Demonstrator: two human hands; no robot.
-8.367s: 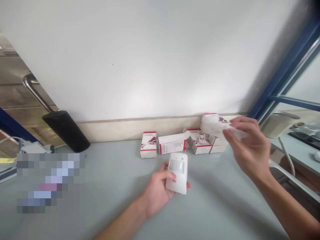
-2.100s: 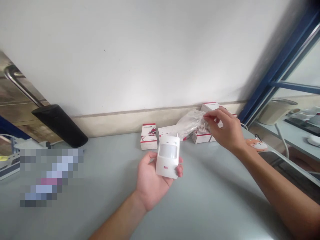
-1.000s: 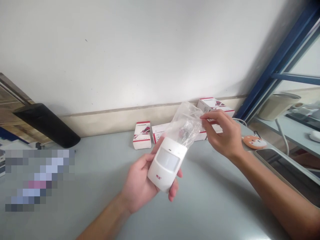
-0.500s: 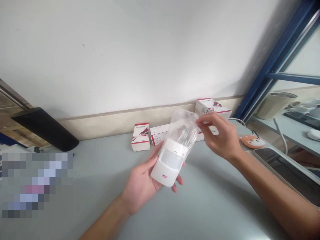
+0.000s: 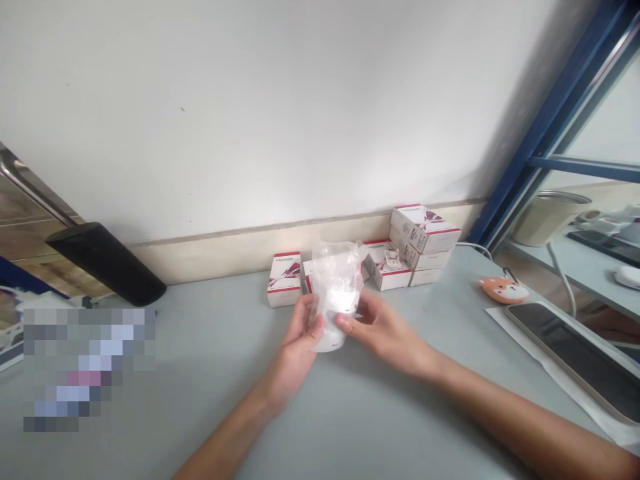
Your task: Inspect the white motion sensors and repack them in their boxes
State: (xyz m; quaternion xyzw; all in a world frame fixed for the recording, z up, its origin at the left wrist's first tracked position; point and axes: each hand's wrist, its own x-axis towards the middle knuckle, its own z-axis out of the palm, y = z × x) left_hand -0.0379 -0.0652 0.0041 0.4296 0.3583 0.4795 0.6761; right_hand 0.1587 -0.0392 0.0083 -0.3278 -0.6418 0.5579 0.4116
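Note:
A white motion sensor (image 5: 331,320) sits most of the way inside a clear plastic bag (image 5: 336,270), held upright above the grey table (image 5: 215,373). My left hand (image 5: 294,347) grips the sensor's lower left side through the bag. My right hand (image 5: 381,330) pinches the bag's lower right edge against the sensor. Both hands meet around it at the middle of the view. The sensor's lower end is blurred by motion.
Several red-and-white small boxes (image 5: 284,279) line the wall, some stacked (image 5: 423,235) at the right. An orange animal-shaped trinket (image 5: 504,290) and a dark tablet (image 5: 575,357) lie at the right. A black cylinder (image 5: 107,263) leans at the left. A blue frame (image 5: 555,113) borders the right.
The bag has come down over the sensor, covering most of it. My right hand dropped from the bag's top to its lower edge, beside my left hand.

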